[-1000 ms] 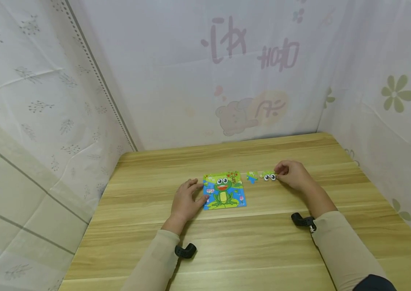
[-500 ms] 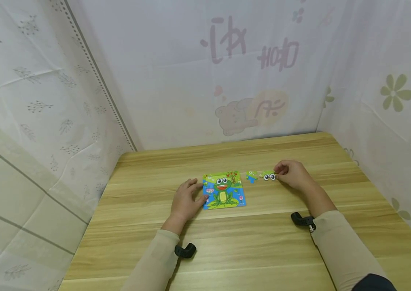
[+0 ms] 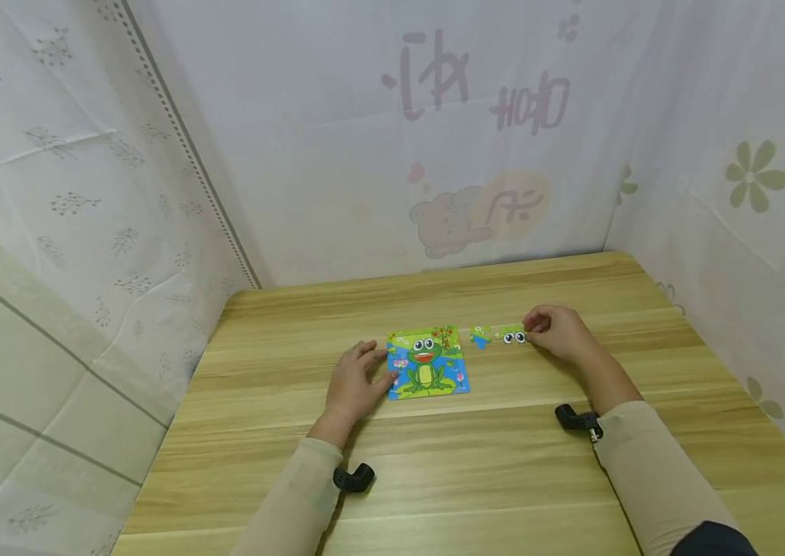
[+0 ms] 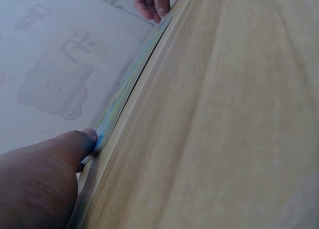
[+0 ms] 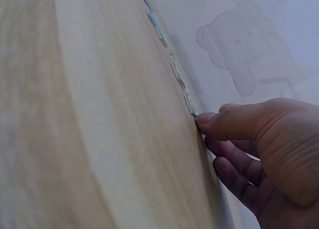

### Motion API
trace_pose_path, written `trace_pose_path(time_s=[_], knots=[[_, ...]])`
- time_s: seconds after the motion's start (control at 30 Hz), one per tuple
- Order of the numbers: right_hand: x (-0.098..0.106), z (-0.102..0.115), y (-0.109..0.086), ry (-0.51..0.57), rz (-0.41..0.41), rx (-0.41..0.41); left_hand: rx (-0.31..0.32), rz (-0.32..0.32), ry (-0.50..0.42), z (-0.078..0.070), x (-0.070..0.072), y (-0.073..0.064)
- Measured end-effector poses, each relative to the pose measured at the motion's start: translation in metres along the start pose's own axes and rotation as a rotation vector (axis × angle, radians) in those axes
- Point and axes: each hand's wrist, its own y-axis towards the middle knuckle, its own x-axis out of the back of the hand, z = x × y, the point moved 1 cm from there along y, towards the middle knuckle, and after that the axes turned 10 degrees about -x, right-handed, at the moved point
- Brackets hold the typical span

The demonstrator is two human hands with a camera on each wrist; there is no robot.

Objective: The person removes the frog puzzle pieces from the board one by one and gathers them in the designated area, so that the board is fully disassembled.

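A square frog puzzle (image 3: 427, 363) lies flat near the middle of the table. My left hand (image 3: 356, 386) rests against its left edge, the thumb touching the lower left corner, as the left wrist view (image 4: 45, 169) of the hand also shows. To the right, my right hand (image 3: 558, 332) pinches the right end of a puzzle piece (image 3: 514, 337) printed with two big eyes. That piece lies at table level; the fingertips beneath the thumb are partly hidden. Between it and the frog puzzle lies a small green and blue puzzle piece (image 3: 480, 337).
Both hands work on a wood-grain table (image 3: 448, 463). Its far edge meets a pale printed curtain (image 3: 337, 154), with more curtain along the left and right sides. A dark wrist strap with a camera (image 3: 354, 479) sits on each forearm.
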Motion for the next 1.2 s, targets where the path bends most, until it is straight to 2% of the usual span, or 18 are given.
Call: trace_pose_path(time_s=[0.47, 0.7, 0.87, 1.2], knots=[[0.002, 0.001, 0.000, -0.012, -0.003, 0.005, -0.020, -0.015, 0.006, 0.001, -0.001, 0.000], [-0.001, 0.006, 0.000, 0.020, 0.009, 0.015, -0.021, -0.009, 0.014, 0.002, -0.002, 0.000], [-0.007, 0.018, -0.002, 0.037, 0.034, 0.011, -0.018, -0.004, 0.013, 0.001, -0.002, 0.000], [-0.034, 0.050, 0.000, 0.079, 0.075, 0.104, -0.008, 0.011, 0.012, 0.001, -0.001, 0.000]])
